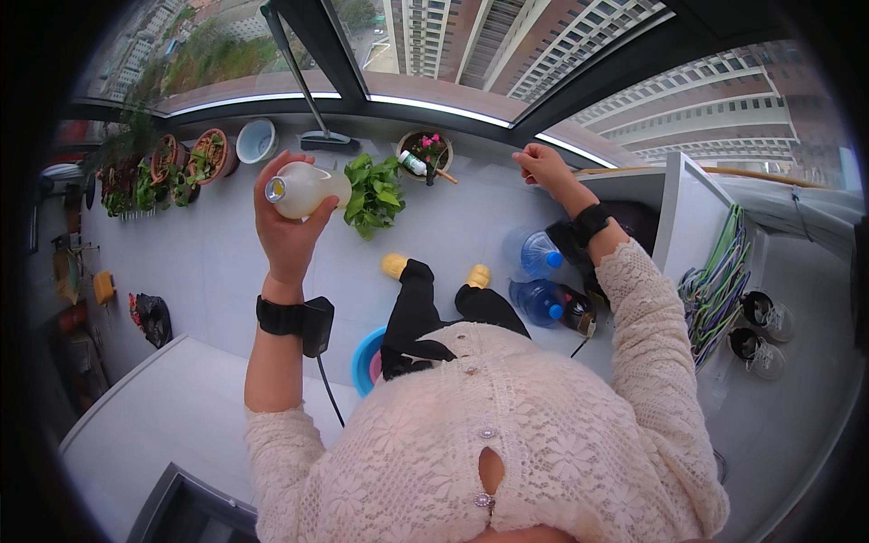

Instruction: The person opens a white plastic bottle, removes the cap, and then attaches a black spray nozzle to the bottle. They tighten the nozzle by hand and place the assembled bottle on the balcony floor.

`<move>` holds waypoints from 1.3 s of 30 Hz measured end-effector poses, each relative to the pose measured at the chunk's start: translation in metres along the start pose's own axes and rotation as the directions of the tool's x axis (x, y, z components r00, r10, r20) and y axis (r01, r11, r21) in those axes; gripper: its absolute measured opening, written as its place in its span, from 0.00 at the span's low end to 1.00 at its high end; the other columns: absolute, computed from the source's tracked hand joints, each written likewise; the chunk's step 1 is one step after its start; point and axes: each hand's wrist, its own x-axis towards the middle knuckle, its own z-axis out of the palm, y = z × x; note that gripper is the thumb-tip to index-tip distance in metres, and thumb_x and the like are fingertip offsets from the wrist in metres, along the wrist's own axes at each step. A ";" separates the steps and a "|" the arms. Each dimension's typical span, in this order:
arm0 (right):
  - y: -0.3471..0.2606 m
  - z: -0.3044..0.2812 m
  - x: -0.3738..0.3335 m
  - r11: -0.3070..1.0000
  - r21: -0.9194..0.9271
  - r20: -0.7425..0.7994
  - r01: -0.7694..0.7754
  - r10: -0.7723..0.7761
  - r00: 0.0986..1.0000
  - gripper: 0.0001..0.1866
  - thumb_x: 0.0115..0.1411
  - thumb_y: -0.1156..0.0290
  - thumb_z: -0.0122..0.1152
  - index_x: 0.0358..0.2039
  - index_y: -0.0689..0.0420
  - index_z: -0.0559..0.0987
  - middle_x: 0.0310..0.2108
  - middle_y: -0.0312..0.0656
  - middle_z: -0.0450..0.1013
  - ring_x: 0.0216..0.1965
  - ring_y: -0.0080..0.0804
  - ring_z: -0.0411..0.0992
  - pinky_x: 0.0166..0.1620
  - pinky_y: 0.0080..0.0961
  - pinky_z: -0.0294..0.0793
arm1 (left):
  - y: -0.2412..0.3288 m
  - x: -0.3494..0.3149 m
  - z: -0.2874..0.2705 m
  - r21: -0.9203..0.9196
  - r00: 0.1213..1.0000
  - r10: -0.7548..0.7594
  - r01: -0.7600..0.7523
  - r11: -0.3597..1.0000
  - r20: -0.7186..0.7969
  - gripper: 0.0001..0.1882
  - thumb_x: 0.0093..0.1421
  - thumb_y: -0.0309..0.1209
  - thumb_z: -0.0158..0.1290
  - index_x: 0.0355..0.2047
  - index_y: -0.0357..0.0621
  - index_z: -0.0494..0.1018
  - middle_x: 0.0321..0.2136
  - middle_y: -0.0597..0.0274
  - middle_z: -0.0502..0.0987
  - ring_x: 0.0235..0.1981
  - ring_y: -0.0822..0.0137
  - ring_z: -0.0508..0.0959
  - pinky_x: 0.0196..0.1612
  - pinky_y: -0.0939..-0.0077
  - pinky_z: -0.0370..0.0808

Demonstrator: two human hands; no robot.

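Note:
My left hand (291, 222) is raised, its fingers and thumb wrapped round a cloudy whitish bottle (312, 192). At the bottle's left end a pale ring surrounds a yellowish spot; whether a cap sits there I cannot tell. Just right of the bottle is a leafy green plant (373, 195), lower down and partly behind it. Held out to the right near the window, my right hand (546, 172) is closed with fingertips pressed together. Anything small pinched in it cannot be made out.
Potted plants (210, 156), a pale bucket (257, 141), a broom (329, 141) and a flowerpot (415, 147) line the window wall. Large water bottles (538, 303) stand right of my feet. A blue basin (366, 360) is by my legs; hangers (720, 294) and shoes (763, 330) are right.

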 end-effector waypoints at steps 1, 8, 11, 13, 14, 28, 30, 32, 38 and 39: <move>0.010 0.011 0.017 0.995 0.084 0.029 -0.054 0.052 0.998 0.14 0.60 0.63 0.58 0.21 0.51 0.67 0.20 0.32 0.67 0.22 0.20 0.68 0.28 0.19 0.72 | -0.006 0.004 -0.007 0.017 1.000 0.004 -0.004 1.000 0.002 0.39 0.42 0.16 0.64 0.55 0.45 0.61 0.49 0.55 0.70 0.52 0.60 0.72 0.53 0.67 0.73; 0.093 0.084 0.120 0.888 0.390 -0.024 -0.242 0.273 0.962 0.10 0.58 0.66 0.59 0.27 0.52 0.67 0.24 0.36 0.69 0.26 0.27 0.72 0.30 0.24 0.76 | -0.056 0.008 -0.032 0.158 0.997 0.066 -0.059 0.986 -0.039 0.39 0.41 0.17 0.64 0.54 0.46 0.62 0.48 0.54 0.69 0.50 0.57 0.72 0.53 0.62 0.73; 0.130 0.114 0.161 0.855 0.430 0.011 -0.289 0.315 0.949 0.09 0.58 0.71 0.58 0.29 0.52 0.66 0.28 0.37 0.69 0.29 0.28 0.72 0.32 0.24 0.76 | -0.083 -0.003 -0.033 0.182 0.996 0.063 -0.051 0.982 -0.065 0.37 0.43 0.22 0.65 0.53 0.45 0.62 0.48 0.54 0.69 0.49 0.55 0.73 0.52 0.60 0.72; 0.160 0.135 0.182 0.827 0.446 0.031 -0.343 0.369 0.929 0.09 0.57 0.74 0.57 0.30 0.52 0.65 0.29 0.37 0.68 0.31 0.29 0.72 0.33 0.25 0.76 | -0.102 -0.015 -0.031 0.216 0.993 0.050 -0.027 0.976 -0.105 0.36 0.44 0.25 0.66 0.53 0.46 0.62 0.48 0.54 0.69 0.49 0.55 0.73 0.52 0.59 0.73; 0.176 0.146 0.193 0.820 0.456 0.043 -0.347 0.369 0.929 0.08 0.57 0.75 0.57 0.30 0.53 0.65 0.29 0.37 0.68 0.30 0.29 0.72 0.33 0.25 0.76 | -0.111 -0.021 -0.031 0.230 0.992 0.047 -0.018 0.973 -0.121 0.36 0.44 0.26 0.66 0.53 0.46 0.62 0.48 0.54 0.69 0.48 0.55 0.73 0.52 0.59 0.73; 0.376 0.239 0.332 0.768 0.476 -0.017 -0.428 0.494 0.869 0.17 0.52 0.81 0.57 0.39 0.53 0.63 0.35 0.39 0.67 0.36 0.33 0.71 0.37 0.29 0.75 | -0.233 -0.125 -0.010 0.346 0.947 -0.107 0.214 0.913 -0.303 0.37 0.48 0.36 0.64 0.55 0.48 0.58 0.48 0.54 0.66 0.47 0.51 0.72 0.52 0.44 0.71; 0.396 0.253 0.352 0.808 0.423 -0.082 -0.410 0.485 0.871 0.20 0.49 0.81 0.60 0.39 0.52 0.63 0.37 0.40 0.66 0.38 0.32 0.70 0.35 0.29 0.75 | -0.249 -0.137 -0.006 0.352 0.941 -0.118 0.232 0.907 -0.318 0.37 0.49 0.38 0.64 0.55 0.49 0.58 0.48 0.54 0.66 0.47 0.51 0.72 0.53 0.44 0.71; 0.413 0.265 0.371 0.860 0.337 -0.124 -0.383 0.444 0.887 0.26 0.45 0.79 0.66 0.41 0.54 0.62 0.42 0.43 0.65 0.44 0.37 0.67 0.41 0.34 0.72 | -0.263 -0.149 -0.002 0.353 0.932 -0.137 0.259 0.899 -0.334 0.37 0.49 0.39 0.64 0.56 0.49 0.57 0.48 0.54 0.66 0.47 0.51 0.72 0.53 0.44 0.71; 0.438 0.307 0.416 0.922 0.110 -0.328 -0.371 0.386 0.862 0.37 0.42 0.74 0.72 0.46 0.54 0.55 0.44 0.48 0.61 0.46 0.37 0.64 0.46 0.34 0.65 | -0.296 -0.171 0.003 0.342 0.918 -0.178 0.305 0.889 -0.355 0.38 0.48 0.39 0.65 0.56 0.50 0.57 0.49 0.53 0.66 0.48 0.51 0.72 0.52 0.44 0.71; 0.439 0.311 0.420 0.931 0.114 -0.345 -0.347 0.365 0.865 0.39 0.42 0.72 0.73 0.46 0.54 0.53 0.45 0.51 0.61 0.48 0.39 0.63 0.49 0.36 0.63 | -0.299 -0.173 0.004 0.343 0.916 -0.182 0.310 0.887 -0.357 0.38 0.48 0.38 0.65 0.56 0.50 0.57 0.49 0.53 0.66 0.48 0.51 0.72 0.52 0.45 0.71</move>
